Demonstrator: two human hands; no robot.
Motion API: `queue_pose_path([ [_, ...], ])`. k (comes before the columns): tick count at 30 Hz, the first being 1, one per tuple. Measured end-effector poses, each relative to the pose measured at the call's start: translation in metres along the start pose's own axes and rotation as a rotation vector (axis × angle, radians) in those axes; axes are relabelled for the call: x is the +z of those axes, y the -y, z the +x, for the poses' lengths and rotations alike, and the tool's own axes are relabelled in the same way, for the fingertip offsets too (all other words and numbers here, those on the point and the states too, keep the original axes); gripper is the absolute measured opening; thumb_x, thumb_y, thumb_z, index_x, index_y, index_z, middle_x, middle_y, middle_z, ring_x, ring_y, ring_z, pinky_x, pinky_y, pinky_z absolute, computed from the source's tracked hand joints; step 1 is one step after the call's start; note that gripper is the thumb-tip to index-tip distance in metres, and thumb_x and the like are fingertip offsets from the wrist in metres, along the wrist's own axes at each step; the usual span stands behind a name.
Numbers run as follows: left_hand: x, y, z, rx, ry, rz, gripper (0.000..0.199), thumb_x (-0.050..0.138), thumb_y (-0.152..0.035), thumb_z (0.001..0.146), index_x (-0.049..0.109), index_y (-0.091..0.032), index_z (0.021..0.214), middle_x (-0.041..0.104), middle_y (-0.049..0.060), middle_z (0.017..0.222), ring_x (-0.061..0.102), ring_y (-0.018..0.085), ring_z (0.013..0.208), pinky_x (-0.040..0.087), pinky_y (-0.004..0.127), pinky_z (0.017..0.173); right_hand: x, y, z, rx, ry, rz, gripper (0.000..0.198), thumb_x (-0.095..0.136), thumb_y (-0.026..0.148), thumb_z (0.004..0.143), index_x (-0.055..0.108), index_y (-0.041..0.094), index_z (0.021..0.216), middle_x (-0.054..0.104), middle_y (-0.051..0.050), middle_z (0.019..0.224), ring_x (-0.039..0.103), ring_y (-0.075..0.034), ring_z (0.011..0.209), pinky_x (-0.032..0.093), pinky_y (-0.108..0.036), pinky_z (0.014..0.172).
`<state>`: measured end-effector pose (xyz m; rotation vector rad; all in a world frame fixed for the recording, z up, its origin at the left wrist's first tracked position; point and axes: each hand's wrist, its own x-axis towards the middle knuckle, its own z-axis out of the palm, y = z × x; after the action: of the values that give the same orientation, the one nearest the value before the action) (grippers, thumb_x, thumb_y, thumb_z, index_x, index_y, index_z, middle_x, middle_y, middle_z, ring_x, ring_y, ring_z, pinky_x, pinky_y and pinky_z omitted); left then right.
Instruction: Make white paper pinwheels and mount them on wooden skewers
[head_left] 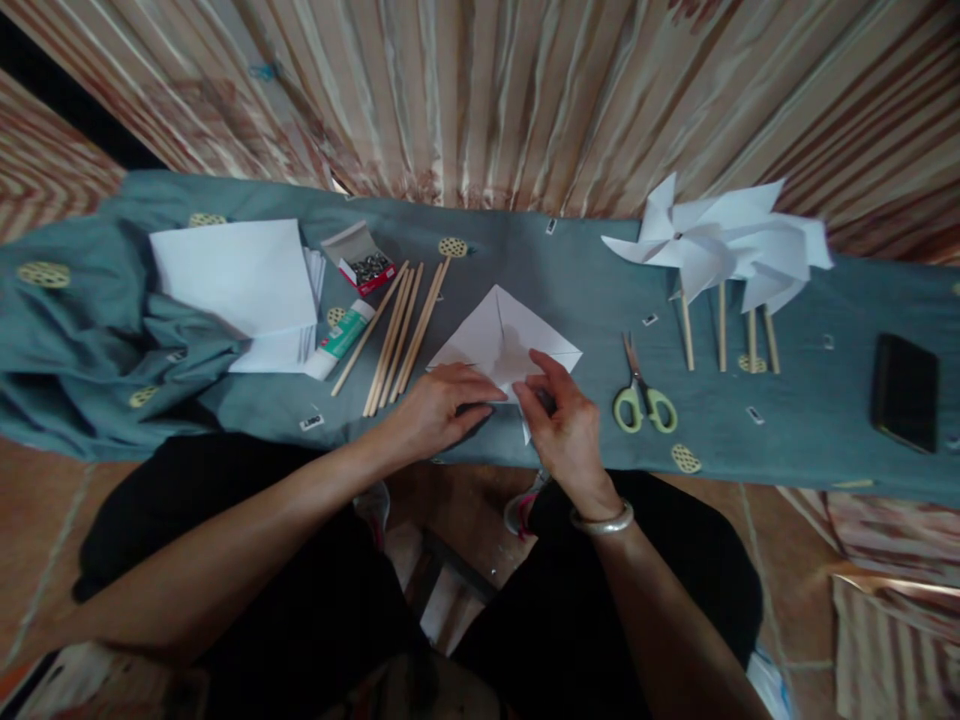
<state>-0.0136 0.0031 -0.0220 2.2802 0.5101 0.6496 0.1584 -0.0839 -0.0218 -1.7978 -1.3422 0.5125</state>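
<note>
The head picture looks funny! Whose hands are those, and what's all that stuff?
No robot here, just a person working bare-handed. The camera is worn on their head, looking forward and down, so you look from above. Their left hand and right hand are touching a sheet of white paper. On the greenish cloth, towards the left, lie stacked paper, a little box of metal bits, a tube and wooden sticks. Towards the right are scissors, paper pinwheels and a dark, phone-like slab.
</note>
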Motion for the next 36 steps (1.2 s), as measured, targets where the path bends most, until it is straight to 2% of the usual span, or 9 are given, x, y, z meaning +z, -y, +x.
queue_pose_path([
  [4, 0.002, 0.002, -0.001, -0.036, -0.027, 0.041, 0.021, 0.056, -0.019, 0.091, 0.072, -0.017, 0.104, 0.074, 0.008, 0.095, 0.068, 0.020, 0.092, 0.054, 0.036, 0.084, 0.003, 0.000, 0.004, -0.145, -0.060, -0.119, 0.040, 0.058, 0.032, 0.093, 0.057, 0.020, 0.130, 0.074, -0.006, 0.095, 0.066, -0.023, 0.093, 0.053, -0.041, 0.090],
  [8, 0.004, 0.004, -0.001, -0.034, -0.043, 0.064, 0.021, 0.056, -0.017, 0.091, 0.072, -0.016, 0.104, 0.074, 0.009, 0.097, 0.068, 0.020, 0.093, 0.055, 0.035, 0.085, 0.002, 0.000, 0.002, -0.295, -0.071, -0.228, 0.033, 0.051, 0.028, 0.096, 0.060, 0.019, 0.127, 0.070, -0.011, 0.115, 0.062, -0.025, 0.110, 0.050, -0.046, 0.097],
  [11, 0.004, 0.004, -0.001, -0.036, -0.057, 0.091, 0.021, 0.055, -0.016, 0.091, 0.071, -0.015, 0.105, 0.074, 0.009, 0.100, 0.068, 0.020, 0.095, 0.055, 0.034, 0.087, 0.001, -0.002, -0.002, -0.359, -0.068, -0.280, 0.031, 0.046, 0.023, 0.098, 0.062, 0.018, 0.123, 0.066, -0.014, 0.125, 0.057, -0.026, 0.120, 0.047, -0.048, 0.103],
  [19, 0.006, 0.004, -0.002, -0.032, -0.078, 0.123, 0.021, 0.057, -0.015, 0.090, 0.071, -0.015, 0.106, 0.073, 0.008, 0.100, 0.068, 0.019, 0.095, 0.056, 0.034, 0.087, 0.002, -0.003, -0.006, -0.407, -0.027, -0.344, 0.033, 0.043, 0.013, 0.095, 0.065, 0.016, 0.119, 0.059, -0.015, 0.132, 0.051, -0.027, 0.125, 0.047, -0.048, 0.104],
  [25, 0.005, 0.004, 0.000, -0.049, -0.058, 0.123, 0.021, 0.057, -0.014, 0.089, 0.071, -0.016, 0.104, 0.073, 0.007, 0.098, 0.069, 0.019, 0.092, 0.057, 0.033, 0.085, 0.004, -0.003, -0.006, -0.365, 0.010, -0.407, 0.039, 0.040, 0.010, 0.093, 0.063, 0.018, 0.123, 0.053, -0.014, 0.140, 0.044, -0.029, 0.131, 0.045, -0.049, 0.105],
  [36, -0.001, 0.003, 0.005, -0.063, -0.002, 0.109, 0.020, 0.057, -0.013, 0.087, 0.072, -0.016, 0.101, 0.073, 0.006, 0.098, 0.069, 0.018, 0.092, 0.056, 0.031, 0.085, 0.009, -0.002, -0.002, -0.349, 0.032, -0.485, 0.045, 0.038, 0.007, 0.089, 0.062, 0.020, 0.125, 0.049, -0.011, 0.143, 0.041, -0.027, 0.131, 0.045, -0.046, 0.103],
])
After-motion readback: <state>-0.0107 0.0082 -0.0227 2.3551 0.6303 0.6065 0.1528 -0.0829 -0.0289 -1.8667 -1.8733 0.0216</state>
